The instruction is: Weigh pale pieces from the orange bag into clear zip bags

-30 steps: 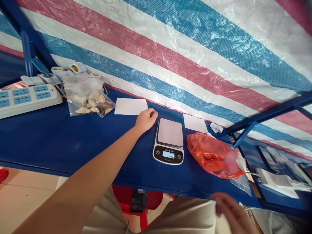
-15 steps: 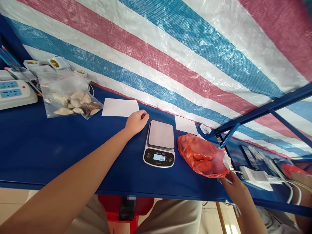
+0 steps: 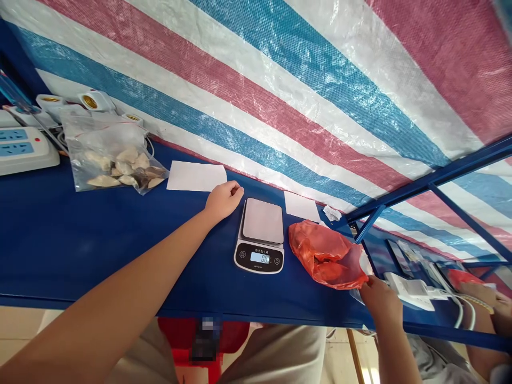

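My left hand (image 3: 222,199) rests as a loose fist on the blue table (image 3: 60,234), just left of a small digital scale (image 3: 261,236) and touching the near edge of a white sheet of paper (image 3: 196,176). Nothing shows in its fingers. My right hand (image 3: 380,298) is at the table's front right edge, fingers closed on a clear plastic bag (image 3: 362,266) beside a crumpled red plastic bag (image 3: 325,253). The scale's pan is bare and its display is lit.
A clear zip bag of pale pieces (image 3: 114,162), a white power strip (image 3: 22,152) and lamp sockets (image 3: 88,100) lie at the far left. A second white paper (image 3: 302,206) lies behind the red bag. Another person's arm (image 3: 482,298) and a white power strip (image 3: 408,289) are at right. A striped tarp (image 3: 280,90) backs the table.
My right hand rose from below the table edge and took hold of the clear bag by the red bag. My left hand stayed beside the scale. The view swung to the right.
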A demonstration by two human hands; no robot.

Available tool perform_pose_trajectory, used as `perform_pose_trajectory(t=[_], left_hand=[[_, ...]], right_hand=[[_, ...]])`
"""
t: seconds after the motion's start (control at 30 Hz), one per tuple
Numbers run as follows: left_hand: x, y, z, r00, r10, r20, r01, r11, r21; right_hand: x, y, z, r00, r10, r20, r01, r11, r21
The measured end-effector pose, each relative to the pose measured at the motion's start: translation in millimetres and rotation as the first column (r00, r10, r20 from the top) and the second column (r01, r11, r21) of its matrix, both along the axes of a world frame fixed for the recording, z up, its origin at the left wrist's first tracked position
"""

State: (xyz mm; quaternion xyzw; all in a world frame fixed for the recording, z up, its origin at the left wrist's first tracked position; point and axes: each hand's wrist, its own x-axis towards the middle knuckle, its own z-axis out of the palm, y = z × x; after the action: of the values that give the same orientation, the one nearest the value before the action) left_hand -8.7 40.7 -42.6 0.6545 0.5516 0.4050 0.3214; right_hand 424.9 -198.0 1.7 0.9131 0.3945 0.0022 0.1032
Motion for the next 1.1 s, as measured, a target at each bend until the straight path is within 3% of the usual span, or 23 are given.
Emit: perform_pose_trajectory(t=[0.1, 0.27, 0.33, 0.4, 0.47, 0.53, 0.6, 0.67, 0.73, 0.8, 0.83, 0.9, 0.97, 1.03, 1.1], left_hand=[[-0.1, 0.2, 0.0, 1.000, 0.004, 0.008, -0.004, 1.000, -0.006], [-1.1, -0.9, 0.5, 0.998, -0.004, 0.060, 0.002, 1.000, 0.029], [-1.5, -3.0, 2.1, 0.995, 0.004, 0.103, -0.012, 0.996, 0.085], [-1.3, -7.5, 5.7, 0.992, 0.007, 0.126, -0.029, 0.984, 0.174], [0.0, -15.2, 11.8, 0.994, -0.024, 0.109, -0.010, 0.954, 0.301], [2.3, -26.4, 20.2, 0.993, -0.096, 0.063, 0.058, 0.891, 0.450], [5.8, -41.1, 29.3, 0.980, -0.195, 0.022, 0.148, 0.806, 0.573], [10.2, -57.6, 37.1, 0.947, -0.322, 0.011, 0.247, 0.747, 0.617], [15.8, -73.6, 42.2, 0.868, -0.493, 0.052, 0.388, 0.742, 0.546], [22.3, -85.8, 44.0, 0.710, -0.673, 0.210, 0.587, 0.729, 0.352], [25.7, -89.7, 43.9, 0.611, -0.716, 0.338, 0.683, 0.692, 0.231], [31.8, -92.7, 42.8, 0.437, -0.674, 0.595, 0.817, 0.574, 0.051], [35.8, -90.7, 41.7, 0.333, -0.582, 0.742, 0.882, 0.471, -0.027], [37.1, -86.2, 41.8, 0.301, -0.514, 0.803, 0.897, 0.438, -0.056], [36.5, -81.8, 42.9, 0.319, -0.449, 0.835, 0.882, 0.464, -0.087]], right_hand=[[5.0, -12.9, 1.4, 0.997, -0.020, -0.077, 0.028, 0.993, 0.114], [7.8, -40.6, 4.9, 0.953, -0.003, -0.303, 0.116, 0.927, 0.357], [-1.2, -51.1, 12.0, 0.969, -0.038, -0.244, 0.133, 0.912, 0.387], [-17.8, -58.9, 21.1, 0.996, 0.033, -0.081, 0.011, 0.874, 0.485], [-40.9, -61.8, 29.7, 0.954, 0.257, 0.152, -0.297, 0.757, 0.582], [-69.2, -58.0, 36.1, 0.782, 0.494, 0.380, -0.618, 0.536, 0.575], [-101.6, -47.3, 39.5, 0.589, 0.640, 0.493, -0.795, 0.348, 0.497], [-135.6, -31.0, 40.0, 0.453, 0.742, 0.495, -0.868, 0.240, 0.434], [-168.0, -11.8, 38.7, 0.362, 0.807, 0.466, -0.900, 0.172, 0.401], [-195.7, 6.7, 37.1, 0.287, 0.854, 0.434, -0.921, 0.123, 0.369], [-207.3, 14.8, 36.5, 0.250, 0.873, 0.419, -0.932, 0.100, 0.347], [-225.7, 27.1, 36.0, 0.183, 0.900, 0.395, -0.949, 0.058, 0.309], [-238.2, 33.8, 36.3, 0.143, 0.914, 0.379, -0.956, 0.029, 0.292], [-245.6, 35.9, 37.5, 0.133, 0.924, 0.358, -0.953, 0.020, 0.302], [-249.7, 34.8, 40.6, 0.139, 0.932, 0.335, -0.946, 0.025, 0.323]])
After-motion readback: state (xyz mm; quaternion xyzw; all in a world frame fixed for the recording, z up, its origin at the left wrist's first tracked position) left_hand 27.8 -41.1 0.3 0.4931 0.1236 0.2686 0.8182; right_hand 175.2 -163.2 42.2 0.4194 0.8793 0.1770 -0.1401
